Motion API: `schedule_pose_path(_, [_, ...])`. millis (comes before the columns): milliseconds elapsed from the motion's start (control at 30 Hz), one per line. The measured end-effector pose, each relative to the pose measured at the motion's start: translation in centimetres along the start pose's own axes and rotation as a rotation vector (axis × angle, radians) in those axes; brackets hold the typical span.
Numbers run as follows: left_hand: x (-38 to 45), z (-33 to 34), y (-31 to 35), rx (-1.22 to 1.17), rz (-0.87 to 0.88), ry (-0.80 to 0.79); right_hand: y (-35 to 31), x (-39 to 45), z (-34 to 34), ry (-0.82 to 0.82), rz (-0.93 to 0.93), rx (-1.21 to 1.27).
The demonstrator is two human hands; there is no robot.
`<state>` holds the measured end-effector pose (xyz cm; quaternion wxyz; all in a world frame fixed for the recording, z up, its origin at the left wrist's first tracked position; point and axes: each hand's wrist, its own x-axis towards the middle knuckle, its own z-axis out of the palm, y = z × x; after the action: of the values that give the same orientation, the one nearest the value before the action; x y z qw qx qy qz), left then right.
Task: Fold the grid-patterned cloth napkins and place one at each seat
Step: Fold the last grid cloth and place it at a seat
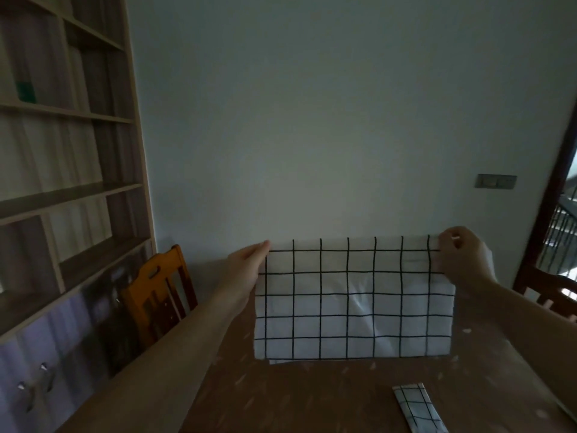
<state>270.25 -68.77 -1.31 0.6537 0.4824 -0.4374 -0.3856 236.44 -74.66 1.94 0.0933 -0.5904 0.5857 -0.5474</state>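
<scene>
A white cloth napkin with a black grid hangs in the air above the wooden table, folded over along its top edge. My left hand pinches its top left corner and my right hand pinches its top right corner, stretching the top edge level. The lower edge hangs just above the tabletop. A second grid napkin, folded into a narrow strip, lies on the table at the near right.
An orange wooden chair stands at the table's left, against a tall shelf unit. A dark chair back shows at the right by a doorway. A plain wall rises behind the table.
</scene>
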Motion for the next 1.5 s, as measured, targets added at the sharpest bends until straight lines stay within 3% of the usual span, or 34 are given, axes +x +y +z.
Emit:
schedule_pose_path(267, [1.3, 1.7, 1.1, 0.014, 0.062, 0.184, 1.8, -1.1, 0.1, -0.041, 0.042, -0.041])
schedule_pose_path(400, [1.5, 2.8, 1.8, 0.117, 0.134, 0.258, 3.2, -1.9, 0.7, -0.233, 0.128, -0.216])
schedule_pose_path(533, [1.1, 4.5, 1.8, 0.351, 0.341, 0.025, 0.9, -3.1, 3.0, -0.426, -0.011, -0.528])
schedule_pose_path(600, [0.8, 5.5, 1.7, 0.446, 0.396, -0.105, -1.8, -3.9, 4.4, -0.438, -0.154, -0.531])
schedule_pose_path(767, [0.0, 7.3, 1.8, 0.488, 0.478, -0.275, -8.3, -5.9, 5.8, -0.605, -0.207, 0.166])
schedule_pose_path(867, [-0.1, 7.3, 1.8, 0.48, 0.467, -0.276, -8.5, -6.4, 6.1, -0.598, -0.342, 0.106])
schedule_pose_path(1033, [-0.3, 6.4, 2.9, 0.407, 0.36, -0.293, -7.2, -5.6, 6.1, -0.609, -0.334, 0.117])
schedule_pose_path(1200, [-0.1, 6.0, 4.8, 0.33, 0.178, -0.445, -7.1, -4.9, 5.7, -0.665, -0.376, 0.078])
schedule_pose_path(1367, [0.4, 6.7, 6.1, 0.579, 0.184, -0.493, -6.6, -4.3, 5.5, -0.667, -0.418, 0.041])
schedule_pose_path(1500, [0.5, 7.5, 6.3, 0.606, 0.223, -0.435, -6.2, -3.8, 5.2, -0.653, -0.44, 0.079])
